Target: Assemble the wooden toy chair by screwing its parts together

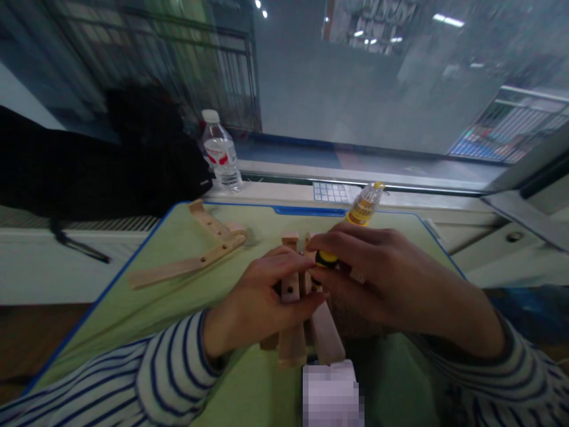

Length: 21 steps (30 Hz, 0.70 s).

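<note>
Left hand point(262, 290) grasping two pale wooden pieces point(292, 344), side by side under its fingers, plain-grained, dark round holes visible. Right hand point(391, 279) closed around a screwdriver point(362, 210), clear handle with yellow parts, its working end at the pieces. Below both hands: pale green worktop point(155, 302), blue-edged. Beyond the left hand lies an angled wooden assembly point(222, 244); farther out, a water bottle point(222, 157) on a white sill point(271, 193), beside black fabric point(111, 172), before a window point(288, 89).

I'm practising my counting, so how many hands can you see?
2. The left hand holds wooden pieces; the right hand, beside it, grips a yellow-and-clear tool. Some fingertips are hidden, but both hands show.
</note>
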### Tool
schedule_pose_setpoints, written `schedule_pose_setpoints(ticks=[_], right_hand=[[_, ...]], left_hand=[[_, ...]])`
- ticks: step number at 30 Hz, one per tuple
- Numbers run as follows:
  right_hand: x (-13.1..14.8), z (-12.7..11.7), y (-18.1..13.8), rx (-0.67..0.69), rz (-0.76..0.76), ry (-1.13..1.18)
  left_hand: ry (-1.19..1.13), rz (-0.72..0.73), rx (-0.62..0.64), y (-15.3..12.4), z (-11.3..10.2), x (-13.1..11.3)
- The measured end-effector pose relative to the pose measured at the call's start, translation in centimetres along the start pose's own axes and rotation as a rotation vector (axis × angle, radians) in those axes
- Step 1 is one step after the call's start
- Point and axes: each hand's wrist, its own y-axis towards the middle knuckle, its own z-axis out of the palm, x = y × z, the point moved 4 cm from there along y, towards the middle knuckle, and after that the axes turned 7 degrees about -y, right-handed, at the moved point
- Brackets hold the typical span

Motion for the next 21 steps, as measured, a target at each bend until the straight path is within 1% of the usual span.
schedule_pose_setpoints(ticks=[4, 8, 15, 21], right_hand=[[-0.07, 0.08, 0.2, 0.015, -0.008, 0.028], [-0.06, -0.2, 0.1, 0.003, -0.054, 0.033], [0.1, -0.53, 0.0, -0.022, -0.087, 0.088], [0.18, -0.22, 0.12, 0.009, -0.039, 0.059]], left_hand=[[-0.004, -0.035, -0.029, 0.24, -0.07, 0.33], [-0.049, -0.055, -0.063, 0.04, -0.13, 0.43], [-0.074, -0.064, -0.022, 0.22, 0.0, 0.2], [-0.103, -0.061, 0.026, 0.2, 0.0, 0.57]])
